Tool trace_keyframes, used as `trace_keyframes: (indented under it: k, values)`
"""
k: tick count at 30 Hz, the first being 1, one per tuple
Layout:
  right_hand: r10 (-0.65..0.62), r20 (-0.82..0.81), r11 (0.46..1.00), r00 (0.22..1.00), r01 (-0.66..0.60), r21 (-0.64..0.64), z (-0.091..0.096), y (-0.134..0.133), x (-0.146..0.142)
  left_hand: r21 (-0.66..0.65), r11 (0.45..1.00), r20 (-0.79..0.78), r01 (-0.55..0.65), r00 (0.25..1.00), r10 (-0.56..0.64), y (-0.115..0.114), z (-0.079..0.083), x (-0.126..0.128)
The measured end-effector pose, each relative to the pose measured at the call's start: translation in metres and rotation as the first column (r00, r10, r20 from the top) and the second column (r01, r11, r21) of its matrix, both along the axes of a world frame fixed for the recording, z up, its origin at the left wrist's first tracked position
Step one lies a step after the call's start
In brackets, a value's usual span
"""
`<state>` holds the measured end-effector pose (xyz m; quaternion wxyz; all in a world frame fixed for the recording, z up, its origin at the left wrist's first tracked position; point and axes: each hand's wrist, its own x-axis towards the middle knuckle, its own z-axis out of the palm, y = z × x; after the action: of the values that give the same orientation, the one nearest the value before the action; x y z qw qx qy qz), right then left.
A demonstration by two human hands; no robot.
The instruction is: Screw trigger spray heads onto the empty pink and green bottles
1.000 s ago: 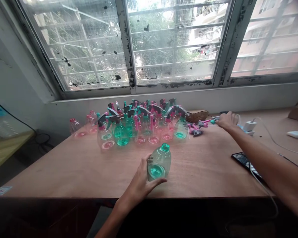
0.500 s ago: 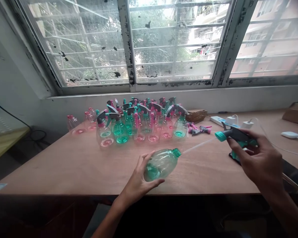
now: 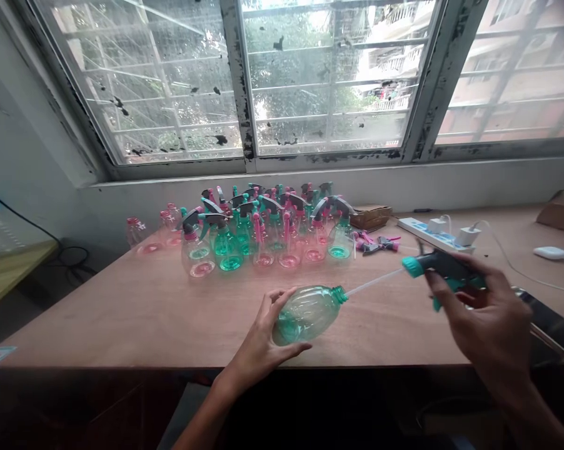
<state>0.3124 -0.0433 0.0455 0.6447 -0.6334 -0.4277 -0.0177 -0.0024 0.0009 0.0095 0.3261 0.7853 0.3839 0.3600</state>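
My left hand (image 3: 259,345) grips a clear green bottle (image 3: 307,312), tilted so its open neck points right, just above the wooden table (image 3: 136,312). My right hand (image 3: 486,312) is closed on a teal and grey trigger sprayer head (image 3: 439,269). Its thin clear dip tube (image 3: 373,282) reaches left, its tip right at the bottle's mouth.
Several pink and green spray bottles (image 3: 263,231) stand in a cluster at the back of the table. Loose sprayer heads (image 3: 376,244) lie beside a small brown box (image 3: 371,217). A power strip (image 3: 432,232) with a charger, a phone (image 3: 544,325) and cables lie at the right.
One second ago my right hand reached to the loose sprayer heads at the back. It has brought one forward, and my left hand has tilted the bottle's neck to meet the tube.
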Motion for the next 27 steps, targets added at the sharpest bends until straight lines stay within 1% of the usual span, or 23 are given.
trace_keyframes:
  k: [2,3,4,5,6,7,8,9,10,11,13,16,18,19,21,22,25,27]
  values:
    - [0.139,-0.031,0.988,0.990,-0.140,-0.058,-0.009,0.000,-0.011,0.017,1.000,-0.014,-0.003,1.000,0.003,0.000,-0.001,0.000]
    - [0.196,-0.044,0.977,0.980,-0.199,-0.078,-0.016,0.001,-0.016,0.031,1.000,-0.026,-0.002,1.000,0.003,0.000,-0.002,0.001]
    - [0.276,-0.061,0.955,0.959,-0.281,-0.100,-0.023,0.003,-0.020,0.049,0.999,-0.034,-0.004,0.999,0.005,0.001,-0.003,0.001]
    - [0.379,-0.098,0.913,0.920,-0.389,-0.124,-0.031,0.005,-0.023,0.070,0.997,-0.033,-0.012,0.999,0.014,0.001,-0.004,0.001]
    - [0.491,-0.158,0.849,0.857,-0.511,-0.134,-0.038,0.007,-0.026,0.090,0.996,-0.027,-0.024,0.999,0.026,0.002,-0.005,0.001]
    - [0.591,-0.229,0.770,0.774,-0.626,-0.127,-0.044,0.010,-0.027,0.107,0.994,-0.024,-0.036,0.999,0.039,0.003,-0.006,0.001]
    - [0.666,-0.294,0.689,0.686,-0.716,-0.112,-0.049,0.013,-0.028,0.120,0.992,-0.028,-0.046,0.998,0.049,0.004,-0.007,0.001]
    - [0.708,-0.344,0.628,0.617,-0.773,-0.093,-0.053,0.015,-0.029,0.132,0.990,-0.039,-0.050,0.998,0.055,0.005,-0.008,0.001]
    - [0.725,-0.380,0.590,0.574,-0.803,-0.086,-0.055,0.017,-0.030,0.138,0.989,-0.056,-0.047,0.997,0.056,0.005,-0.008,0.001]
    - [0.729,-0.402,0.568,0.554,-0.817,-0.098,-0.056,0.018,-0.030,0.135,0.990,-0.076,-0.039,0.996,0.050,0.006,-0.009,0.001]
    - [0.719,-0.421,0.540,0.553,-0.826,-0.163,-0.055,0.020,-0.030,0.099,0.995,-0.097,-0.024,0.995,0.034,0.005,-0.009,0.001]
    - [0.722,-0.452,0.465,0.524,-0.851,-0.244,-0.053,0.021,-0.028,-0.009,1.000,-0.093,-0.022,0.995,0.021,0.003,-0.008,0.000]
    - [0.729,-0.487,0.415,0.481,-0.876,-0.245,-0.053,0.021,-0.026,-0.086,0.996,-0.054,-0.036,0.998,0.032,0.001,-0.005,0.000]
    - [0.733,-0.498,0.398,0.464,-0.886,-0.239,-0.054,0.021,-0.026,-0.119,0.992,-0.024,-0.042,0.999,0.039,0.000,-0.003,0.001]
    - [0.739,-0.501,0.385,0.449,-0.893,-0.233,-0.055,0.020,-0.025,-0.153,0.987,0.005,-0.042,0.999,0.044,-0.002,0.002,0.002]
    - [0.742,-0.497,0.385,0.451,-0.893,-0.235,-0.055,0.019,-0.025,-0.152,0.988,-0.012,-0.036,0.999,0.034,-0.002,0.005,0.003]
    - [0.745,-0.486,0.377,0.456,-0.890,-0.257,-0.052,0.018,-0.026,-0.124,0.992,-0.130,-0.019,0.991,0.002,-0.003,0.012,0.006]
    - [0.748,-0.479,0.368,0.459,-0.888,-0.276,-0.050,0.017,-0.026,-0.117,0.993,-0.173,-0.021,0.985,0.000,-0.003,0.013,0.007]
